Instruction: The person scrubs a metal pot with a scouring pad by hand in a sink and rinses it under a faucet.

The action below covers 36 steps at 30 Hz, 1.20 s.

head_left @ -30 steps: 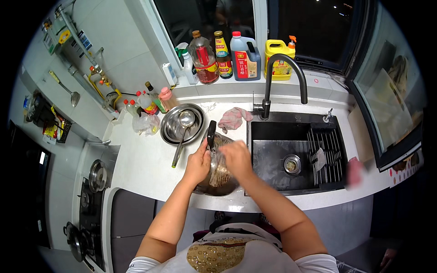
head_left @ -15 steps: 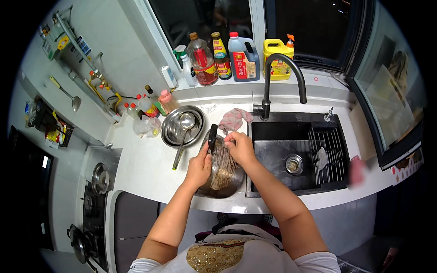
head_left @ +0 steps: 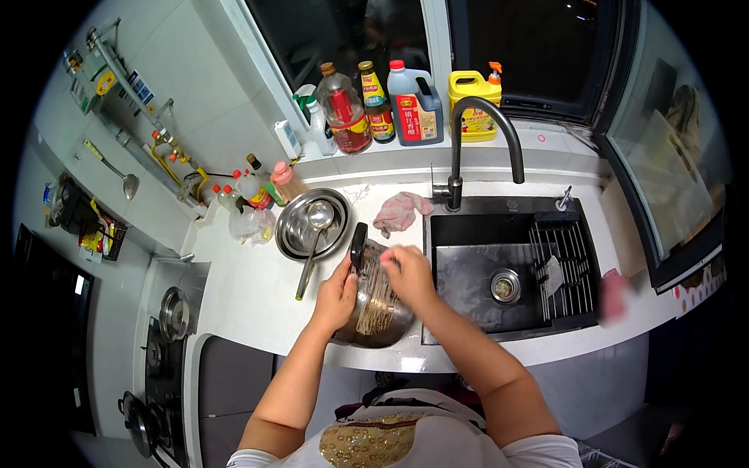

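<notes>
Since half a second ago, the right hand [head_left: 407, 274] has slid from the pot's [head_left: 376, 316] far edge to over its middle, fingers curled loosely, its grip on anything hidden. Left hand [head_left: 337, 295] clasps the pot's left rim, holding it at the counter [head_left: 250, 288] edge. Beyond both grips sits a steel bowl [head_left: 312, 225] with a ladle [head_left: 314, 234]; right of them lies the sink [head_left: 499, 273].

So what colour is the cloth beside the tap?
Pink, cloth clearest in the head view.
</notes>
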Available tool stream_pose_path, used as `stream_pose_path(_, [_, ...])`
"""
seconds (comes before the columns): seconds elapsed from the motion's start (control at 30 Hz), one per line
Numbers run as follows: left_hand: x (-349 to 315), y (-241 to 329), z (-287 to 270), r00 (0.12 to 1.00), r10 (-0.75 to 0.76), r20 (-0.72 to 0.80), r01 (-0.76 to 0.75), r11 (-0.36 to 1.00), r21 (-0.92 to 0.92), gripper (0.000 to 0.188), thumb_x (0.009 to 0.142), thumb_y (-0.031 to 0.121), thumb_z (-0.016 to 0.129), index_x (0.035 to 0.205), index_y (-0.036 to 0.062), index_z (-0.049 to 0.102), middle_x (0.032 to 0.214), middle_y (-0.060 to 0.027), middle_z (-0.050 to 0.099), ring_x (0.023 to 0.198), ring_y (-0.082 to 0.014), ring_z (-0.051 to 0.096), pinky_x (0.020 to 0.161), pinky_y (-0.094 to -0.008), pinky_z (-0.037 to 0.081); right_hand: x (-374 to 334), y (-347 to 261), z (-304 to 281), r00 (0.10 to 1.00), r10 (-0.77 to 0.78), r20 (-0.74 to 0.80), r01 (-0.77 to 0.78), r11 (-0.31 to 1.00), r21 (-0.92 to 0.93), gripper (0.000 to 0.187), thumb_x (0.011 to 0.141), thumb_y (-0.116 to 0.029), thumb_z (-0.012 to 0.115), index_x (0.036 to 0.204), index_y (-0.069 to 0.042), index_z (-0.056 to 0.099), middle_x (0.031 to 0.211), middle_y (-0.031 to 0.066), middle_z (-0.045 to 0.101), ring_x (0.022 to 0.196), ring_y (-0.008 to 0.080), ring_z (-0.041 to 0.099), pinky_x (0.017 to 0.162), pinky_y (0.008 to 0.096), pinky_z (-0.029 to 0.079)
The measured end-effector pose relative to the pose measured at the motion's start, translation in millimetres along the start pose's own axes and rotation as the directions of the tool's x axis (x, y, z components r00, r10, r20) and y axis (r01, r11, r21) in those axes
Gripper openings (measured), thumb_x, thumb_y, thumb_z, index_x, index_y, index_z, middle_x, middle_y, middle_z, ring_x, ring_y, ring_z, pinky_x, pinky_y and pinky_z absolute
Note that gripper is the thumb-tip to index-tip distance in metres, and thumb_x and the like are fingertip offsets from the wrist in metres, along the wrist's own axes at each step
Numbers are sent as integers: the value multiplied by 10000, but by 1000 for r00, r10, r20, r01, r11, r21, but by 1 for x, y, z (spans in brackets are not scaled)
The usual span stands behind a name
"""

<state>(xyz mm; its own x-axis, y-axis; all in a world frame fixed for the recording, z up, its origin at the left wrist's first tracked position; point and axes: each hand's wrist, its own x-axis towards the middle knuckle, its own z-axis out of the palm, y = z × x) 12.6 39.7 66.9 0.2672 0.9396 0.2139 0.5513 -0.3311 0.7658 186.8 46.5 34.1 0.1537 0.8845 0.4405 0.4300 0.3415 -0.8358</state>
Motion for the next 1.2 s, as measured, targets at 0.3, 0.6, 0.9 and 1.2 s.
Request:
stream_pose_path(0.3, [64,26,2,968,247,-50,-250,965,-74,627,766,135,684,1338,47,444,1345,-210,448,1256,-342,429,1052,-383,325,-17,-11,-7,998,-29,-60,29,1000,-4,37,774,-66,644,801,-56,621,812,103,640,849,305,581,762,390,470])
stream_pose_path(0.6, [79,6,12,988,144,46,-126,950,-285,379,647,-52,541,1010,54,569,1150,-102,537,1084,-243,523,966,-302,377,-9,-4,0,994,-97,-53,97,995,-8,44,769,-18,616,784,-60,618,824,106,642,831,320,576,740,411,467])
stream_pose_path(0.9, [74,-6,11,990,136,25,-124,950,-286,357,610,-38,537,956,53,545,1136,-118,545,1073,-262,533,955,-310,384,-31,-17,4,976,-215,8,216,976,-34,35,762,-61,644,791,-80,651,738,114,599,790,308,583,695,395,476])
stream_pose_path(1.2, [73,-8,11,982,177,63,-152,946,-288,367,617,-60,529,964,58,529,1182,-105,503,1048,-191,529,914,-291,410,-24,-12,7,993,-112,-44,114,993,43,26,762,-70,638,784,-77,626,756,117,606,791,340,572,701,442,463])
